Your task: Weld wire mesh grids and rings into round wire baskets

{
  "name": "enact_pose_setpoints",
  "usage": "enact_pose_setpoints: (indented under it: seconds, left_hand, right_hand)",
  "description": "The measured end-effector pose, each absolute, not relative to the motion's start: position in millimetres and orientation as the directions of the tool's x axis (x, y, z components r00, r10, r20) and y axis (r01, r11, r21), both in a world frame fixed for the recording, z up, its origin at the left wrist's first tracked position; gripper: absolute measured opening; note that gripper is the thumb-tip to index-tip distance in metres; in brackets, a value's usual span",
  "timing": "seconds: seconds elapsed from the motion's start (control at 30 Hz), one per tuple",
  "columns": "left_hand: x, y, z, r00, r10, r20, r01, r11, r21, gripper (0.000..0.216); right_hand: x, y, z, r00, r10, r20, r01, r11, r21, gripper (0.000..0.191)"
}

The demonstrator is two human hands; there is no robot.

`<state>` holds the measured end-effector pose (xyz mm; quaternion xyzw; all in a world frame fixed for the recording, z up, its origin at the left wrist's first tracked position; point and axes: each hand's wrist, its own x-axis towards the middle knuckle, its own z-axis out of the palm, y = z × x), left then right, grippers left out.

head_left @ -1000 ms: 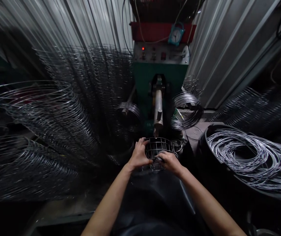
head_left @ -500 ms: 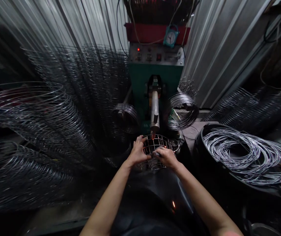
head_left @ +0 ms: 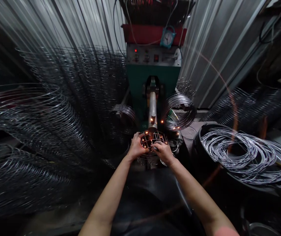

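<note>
A curved wire basket [head_left: 158, 135] with a square grid sits under the tip of a spot welder's metal arm [head_left: 152, 106]. My left hand [head_left: 137, 147] grips its left side, thumb toward the middle and fingers over the far edge. Closed at the near right part of the grid is my right hand [head_left: 163, 151]; its fingertips are pinched near the weld point, and what lies under them is partly hidden. Orange sparks glow around the grid and the arm's tip.
The green welder body [head_left: 165, 78] stands ahead, with a blue clock [head_left: 168, 37] on top. Coils of wire [head_left: 181, 111] hang beside the arm. Stacked wire rings [head_left: 64, 114] crowd the left. A black tub [head_left: 199, 141] of wire hoops [head_left: 251, 154] stands right.
Many more sparks now fly about the arm's tip, with orange streaks passing to the right. The basket appears tilted differently, and both hands have shifted slightly.
</note>
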<state>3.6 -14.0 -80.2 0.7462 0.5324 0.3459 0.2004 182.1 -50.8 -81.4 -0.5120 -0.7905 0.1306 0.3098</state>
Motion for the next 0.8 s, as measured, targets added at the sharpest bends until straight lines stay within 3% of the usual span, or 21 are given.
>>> enact_pose_setpoints:
  seconds: [0.13, 0.2, 0.27, 0.33, 0.5, 0.57, 0.67, 0.8]
  left_hand:
    - [5, -16, -83, 0.146, 0.93, 0.337, 0.672, -0.344, 0.656, 0.083]
    - [4, -11, -83, 0.099, 0.938, 0.332, 0.685, -0.306, 0.661, 0.084]
    - [3, -4, -83, 0.06, 0.947, 0.317, 0.686, -0.27, 0.675, 0.084]
    - [2, 4, -82, 0.035, 0.953, 0.299, 0.683, -0.241, 0.689, 0.082]
    - [6, 13, -77, 0.037, 0.963, 0.267, 0.69, -0.218, 0.69, 0.077]
    - [7, 13, -74, 0.054, 0.968, 0.245, 0.69, -0.214, 0.692, 0.078]
    - [-2, 12, -75, 0.102, 0.979, 0.178, 0.69, -0.199, 0.696, 0.088]
    - [-32, 0, -100, 0.184, 0.98, 0.075, 0.688, -0.182, 0.703, 0.117]
  right_hand:
    - [195, -80, -96, -0.067, 0.919, 0.389, 0.53, 0.363, -0.766, 0.027]
    - [207, -96, -108, 0.075, 0.973, 0.218, 0.368, 0.176, -0.913, 0.028]
    - [221, -112, -124, 0.181, 0.983, -0.023, 0.205, -0.061, -0.977, 0.034]
    - [235, -127, -144, 0.25, 0.957, -0.148, 0.118, -0.182, -0.976, 0.04]
    - [256, -165, -187, 0.373, 0.928, 0.016, 0.281, -0.096, -0.955, 0.035]
    - [260, -175, -194, 0.41, 0.912, 0.004, 0.242, -0.104, -0.965, 0.029]
    - [266, -173, -191, 0.543, 0.824, -0.161, -0.109, -0.121, -0.987, 0.026]
    - [283, -158, -178, 0.477, 0.751, -0.456, -0.566, -0.134, -0.813, 0.024]
